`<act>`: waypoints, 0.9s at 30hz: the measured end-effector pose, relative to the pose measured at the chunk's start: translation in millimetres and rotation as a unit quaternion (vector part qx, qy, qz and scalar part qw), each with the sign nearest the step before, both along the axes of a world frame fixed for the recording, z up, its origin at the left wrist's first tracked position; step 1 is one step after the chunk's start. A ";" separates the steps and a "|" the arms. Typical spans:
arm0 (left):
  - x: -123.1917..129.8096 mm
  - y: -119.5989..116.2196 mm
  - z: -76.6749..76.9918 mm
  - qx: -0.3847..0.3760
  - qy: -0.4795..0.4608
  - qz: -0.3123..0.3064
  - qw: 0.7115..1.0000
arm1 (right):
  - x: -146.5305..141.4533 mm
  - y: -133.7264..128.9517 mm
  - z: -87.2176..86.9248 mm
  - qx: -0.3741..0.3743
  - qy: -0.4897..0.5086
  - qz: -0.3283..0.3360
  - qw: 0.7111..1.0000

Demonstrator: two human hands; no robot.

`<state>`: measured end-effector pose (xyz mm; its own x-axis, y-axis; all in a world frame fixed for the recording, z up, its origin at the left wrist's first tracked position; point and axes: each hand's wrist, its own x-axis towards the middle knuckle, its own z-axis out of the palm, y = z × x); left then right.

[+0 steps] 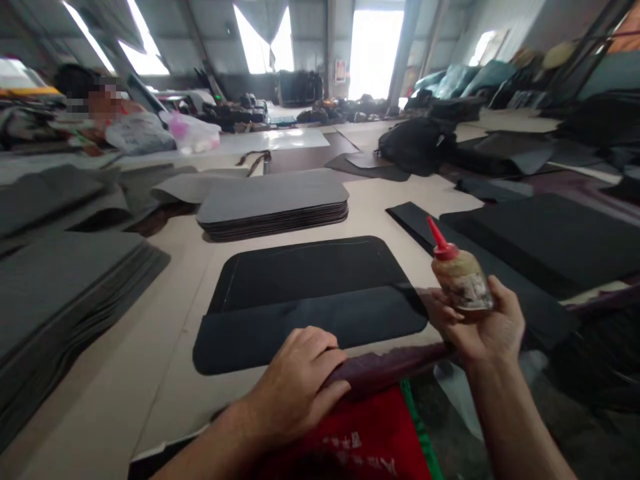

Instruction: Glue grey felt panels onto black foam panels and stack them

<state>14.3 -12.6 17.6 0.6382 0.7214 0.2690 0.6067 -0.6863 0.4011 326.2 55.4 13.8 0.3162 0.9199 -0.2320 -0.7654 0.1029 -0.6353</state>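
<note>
A glue-like bottle (465, 283) with a red nozzle tilts up and left in my right hand (483, 327), its fingers wrapped round the lower part. My left hand (300, 380) rests at the table's front edge, fingers slightly bent and apart, holding nothing visible. Just beyond it lies a black rounded panel (310, 270) with faint light lines along its borders. A dark strip (310, 323) covers the panel's near part.
Behind the panel is a stack of grey rounded sheets (275, 197). More dark sheets (65, 287) are piled at left, and black pieces (555, 233) lie at right. A black bag (417, 143) sits farther back. Someone (100, 100) is at the far left.
</note>
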 end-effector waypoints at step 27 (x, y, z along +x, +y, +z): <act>80.3 11.3 -8.1 -0.054 0.053 -0.006 0.997 | -10.6 5.1 -1.2 0.003 0.049 -0.038 0.998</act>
<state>94.6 -1.3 9.4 0.6676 0.7348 0.1200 0.6418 -0.6497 0.4074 315.6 60.5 12.6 0.3610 0.8959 -0.2589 -0.8135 0.1668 -0.5572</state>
